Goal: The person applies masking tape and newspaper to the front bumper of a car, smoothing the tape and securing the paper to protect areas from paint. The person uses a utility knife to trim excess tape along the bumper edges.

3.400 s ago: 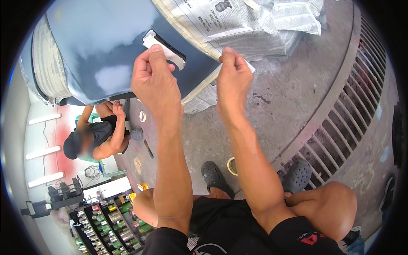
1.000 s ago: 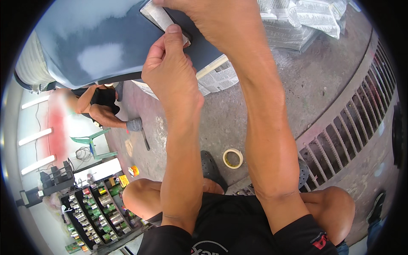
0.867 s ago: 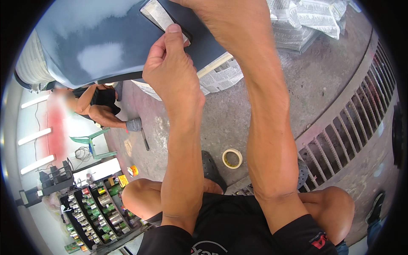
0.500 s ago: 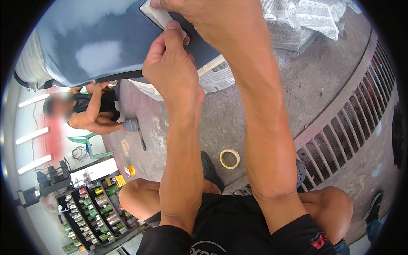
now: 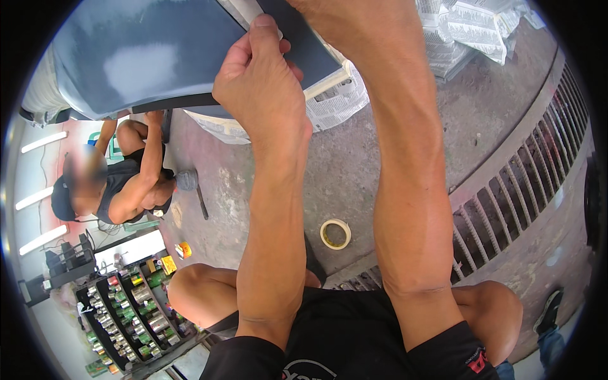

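Note:
A blue-grey car body panel (image 5: 149, 73) with pale, cloudy patches fills the upper left. Along its dark edge runs a whitish strip of masking tape (image 5: 242, 9). My left hand (image 5: 263, 88) pinches the strip at that edge, thumb on top and the other fingers curled beneath. Only the back part of my right hand (image 5: 323, 16) shows at the upper edge, beyond my left hand; its fingers lie outside the view. Newspaper masking (image 5: 342, 104) hangs from the panel's lower border.
A tape roll (image 5: 335, 234) lies on the concrete floor before my knees. A metal floor grating (image 5: 500, 215) curves along the right. Another person (image 5: 136, 174) crouches at the left, near a rack of cans (image 5: 130, 316). More newspaper (image 5: 468, 31) covers something at the upper right.
My right hand has slid upward and right, its fingers leaving the view. My left hand keeps its pinch on the strip. The other person has leaned and raised their arms toward the panel.

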The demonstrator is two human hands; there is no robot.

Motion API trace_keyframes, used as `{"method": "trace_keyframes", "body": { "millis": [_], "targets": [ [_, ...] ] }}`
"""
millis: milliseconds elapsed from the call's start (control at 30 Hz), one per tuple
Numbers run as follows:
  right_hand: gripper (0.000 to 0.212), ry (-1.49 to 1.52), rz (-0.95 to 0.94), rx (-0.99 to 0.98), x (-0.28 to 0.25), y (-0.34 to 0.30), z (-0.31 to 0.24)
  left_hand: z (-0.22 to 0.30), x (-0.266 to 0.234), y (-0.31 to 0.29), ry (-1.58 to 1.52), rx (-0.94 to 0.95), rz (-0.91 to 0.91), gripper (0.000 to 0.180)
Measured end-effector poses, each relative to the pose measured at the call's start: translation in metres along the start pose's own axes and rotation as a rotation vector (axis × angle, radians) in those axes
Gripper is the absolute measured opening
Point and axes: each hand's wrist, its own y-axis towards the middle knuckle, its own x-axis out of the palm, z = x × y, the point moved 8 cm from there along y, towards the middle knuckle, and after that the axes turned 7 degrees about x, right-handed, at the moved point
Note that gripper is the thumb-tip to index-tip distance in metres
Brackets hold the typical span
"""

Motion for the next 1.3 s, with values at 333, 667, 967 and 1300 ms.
{"method": "trace_keyframes", "body": {
  "millis": [333, 667, 967, 1300],
  "targets": [
    [0.029, 0.026, -0.208, 0.266, 0.001, 0.018, 0.007, 0.0, 0.002, 0.002, -0.001, -0.001, -0.016, 0.03],
    [0.036, -0.198, -0.127, 0.052, 0.006, 0.016, 0.01, -0.001, 0.005, -0.002, -0.087, -0.118, -0.064, 0.029],
    [0.041, -0.173, -0.051, -0.056, 0.005, 0.013, 0.013, -0.035, -0.006, -0.025, -0.198, -0.214, -0.062, 0.038],
    [0.041, -0.211, -0.203, 0.104, 0.015, 0.023, 0.019, -0.023, -0.001, -0.027, -0.515, -0.253, -0.144, 0.038]
  ]
}}
